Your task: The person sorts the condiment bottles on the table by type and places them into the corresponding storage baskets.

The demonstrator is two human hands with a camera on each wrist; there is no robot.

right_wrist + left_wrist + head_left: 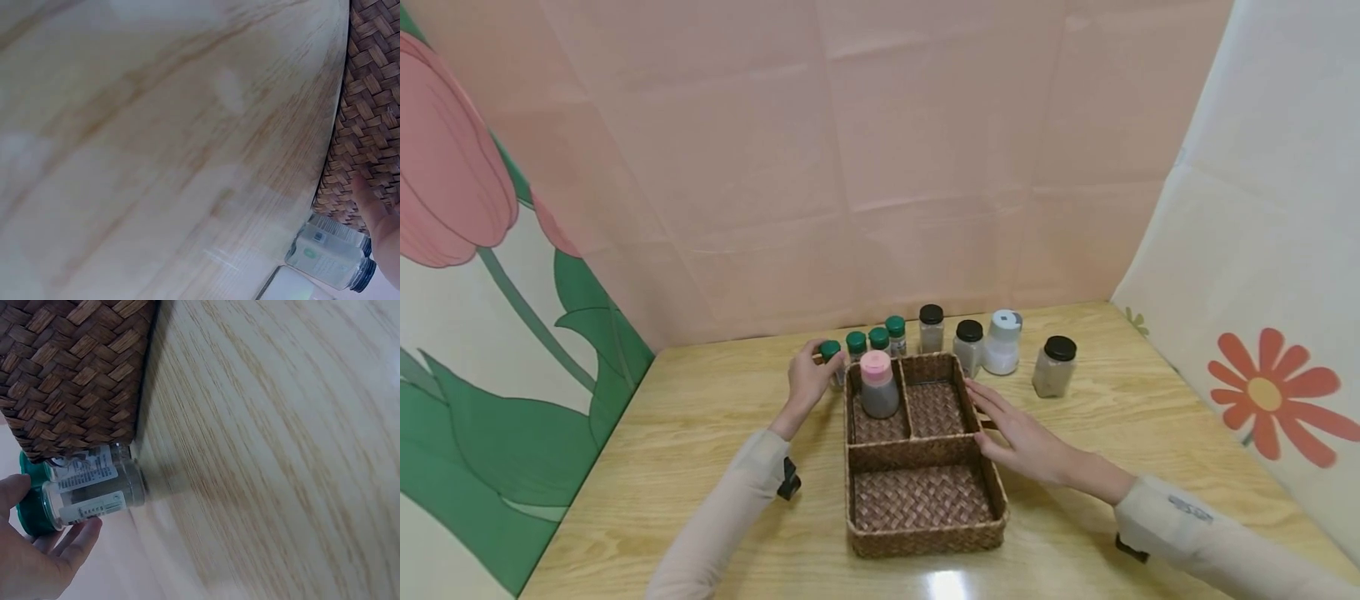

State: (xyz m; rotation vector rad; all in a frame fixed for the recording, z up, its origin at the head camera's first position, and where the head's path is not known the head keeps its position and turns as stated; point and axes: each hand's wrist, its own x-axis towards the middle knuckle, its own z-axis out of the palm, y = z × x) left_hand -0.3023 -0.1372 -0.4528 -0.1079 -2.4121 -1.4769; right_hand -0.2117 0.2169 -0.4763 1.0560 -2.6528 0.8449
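A brown woven basket with three compartments stands on the table. In its back left compartment is a pink-capped bottle with dark contents. At the basket's back left corner, my left hand grips a green-capped spice jar by its top. The left wrist view shows thumb and fingers about that jar, which stands beside another labelled one. My right hand rests against the basket's right wall, fingers fairly straight; in the right wrist view a finger lies on the weave.
More green-capped jars line up behind the basket. Black-capped jars stand at the back, one farther right. Beside them is a white container with a pale lid. A pink cloth backdrop hangs behind the table.
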